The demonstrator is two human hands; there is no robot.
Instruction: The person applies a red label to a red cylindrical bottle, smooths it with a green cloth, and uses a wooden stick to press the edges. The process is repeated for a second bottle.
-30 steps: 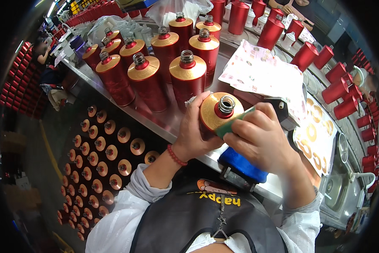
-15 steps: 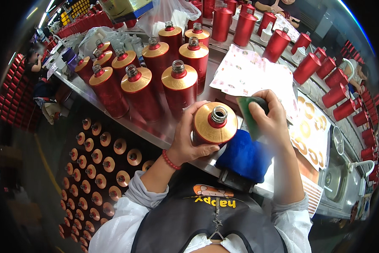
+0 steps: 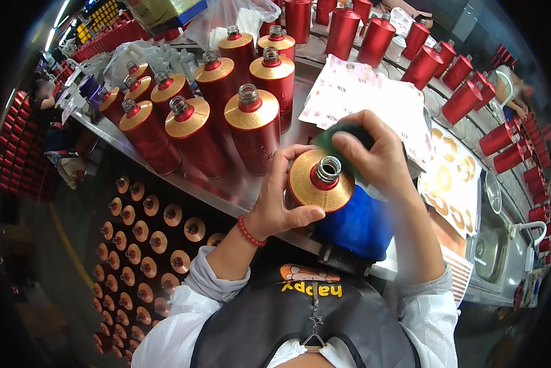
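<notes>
A red bottle with a gold shoulder (image 3: 306, 187) and an uncapped glass neck is tilted in my left hand (image 3: 272, 205), thumb in front and fingers around the far side. Between the thumb and fingers of my right hand (image 3: 373, 153) is a dark green flat pad (image 3: 329, 140), blurred by motion. Its lower edge is at the far side of the bottle's gold shoulder; I cannot tell whether they touch. Just under the bottle, to its right, lies a blue cloth-covered cushion (image 3: 355, 227).
Several red bottles (image 3: 251, 122) stand on the metal table to the left, and more (image 3: 146, 239) stand lower down. Printed label sheets (image 3: 343, 92) and gold ring stickers (image 3: 447, 162) lie to the right. Beyond runs a conveyor with bottles (image 3: 423, 67); a sink (image 3: 489, 254) is far right.
The green pad has moved up and left, over to the far side of the bottle's shoulder. The bottle has shifted slightly right. Bottles on the conveyor have moved along.
</notes>
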